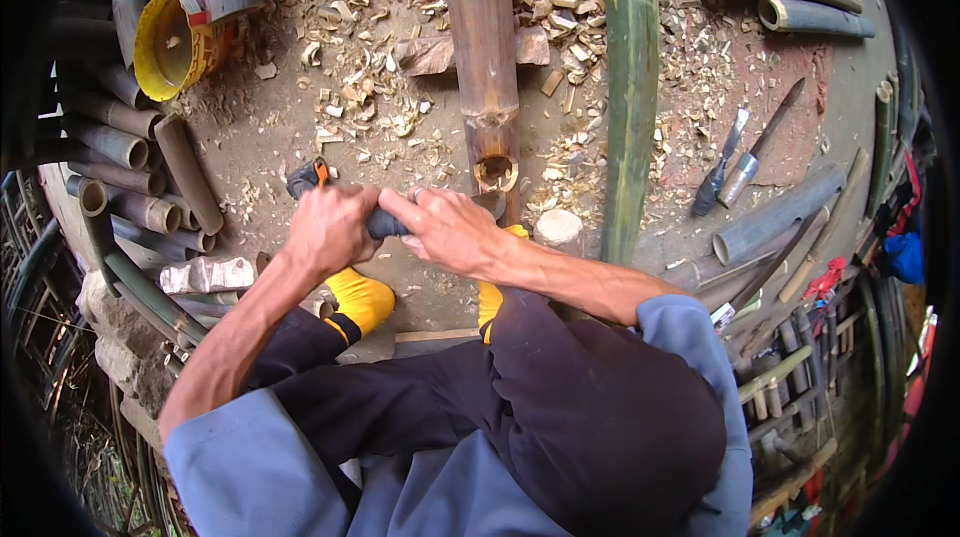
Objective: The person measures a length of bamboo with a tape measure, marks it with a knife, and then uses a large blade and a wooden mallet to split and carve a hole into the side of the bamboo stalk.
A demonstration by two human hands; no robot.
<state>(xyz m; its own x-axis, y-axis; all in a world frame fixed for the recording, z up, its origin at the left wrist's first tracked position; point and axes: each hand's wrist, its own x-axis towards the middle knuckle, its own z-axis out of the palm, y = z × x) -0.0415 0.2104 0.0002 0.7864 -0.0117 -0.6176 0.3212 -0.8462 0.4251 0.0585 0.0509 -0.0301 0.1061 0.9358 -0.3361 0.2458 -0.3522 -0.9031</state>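
Observation:
My left hand (335,227) is closed, next to my right hand (450,229), which is also closed. Between them shows a dark-wrapped tool handle (385,225), gripped by both. A dull grey piece (490,203), perhaps its blade, peeks out beyond my right hand; most of the tool is hidden. Just past it lies the open, cut end of a brown bamboo pole (482,47), pointing toward me and propped on a wood block (425,55). Beyond my left hand is a black and orange tool (308,177), partly covered.
A green bamboo pole (628,87) lies right of the brown one. Two blades with handles (745,172) rest farther right. Wood shavings (370,87) litter the ground. Cut bamboo tubes (115,142) and a yellow bucket (165,47) stand left. My yellow-covered foot (360,302) is below my hands.

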